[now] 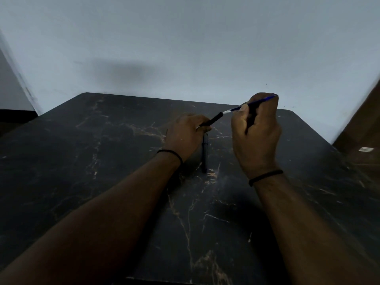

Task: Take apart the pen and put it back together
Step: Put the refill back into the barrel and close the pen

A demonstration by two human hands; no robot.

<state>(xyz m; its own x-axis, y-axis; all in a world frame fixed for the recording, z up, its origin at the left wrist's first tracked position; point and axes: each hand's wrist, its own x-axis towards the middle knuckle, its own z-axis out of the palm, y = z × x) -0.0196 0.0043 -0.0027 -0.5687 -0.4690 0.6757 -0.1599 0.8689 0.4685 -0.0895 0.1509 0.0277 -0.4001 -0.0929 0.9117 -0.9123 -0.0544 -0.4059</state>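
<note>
1. A person's two bare forearms reach forward over a dark marbled table (102, 182). Each wrist wears a thin black band.

2. The left hand (185, 134) is curled around the black barrel (213, 119) of a pen. The barrel's open end sticks out past the fingers, pointing up and to the right.

3. The right hand (255, 128), just right of the barrel and a little higher, pinches a thin blue refill (253, 102) between thumb and fingers. Its other fingers are curled in.

4. The key relation: the refill and barrel lie on nearly one slanted line, running from lower left at the barrel to upper right. The refill's pale end sits right at the barrel's mouth. Whether it is slightly inside or only touching cannot be told.

5. The right hand is the one placed to slide the refill along that line. The left hand looks set to hold the barrel steady.

6. Judging from this, the pen is in pieces. The refill is either leaving the barrel or going back in, and which one cannot be told.

7. Below the barrel, just beside the left hand's heel, a second dark pen part (205, 155) lies on the table. It points straight toward the person. It may be the cap, but it is too dim to be sure.

8. Behind the barrel, beyond the table's far edge, stands a plain pale wall (185, 38).
</note>
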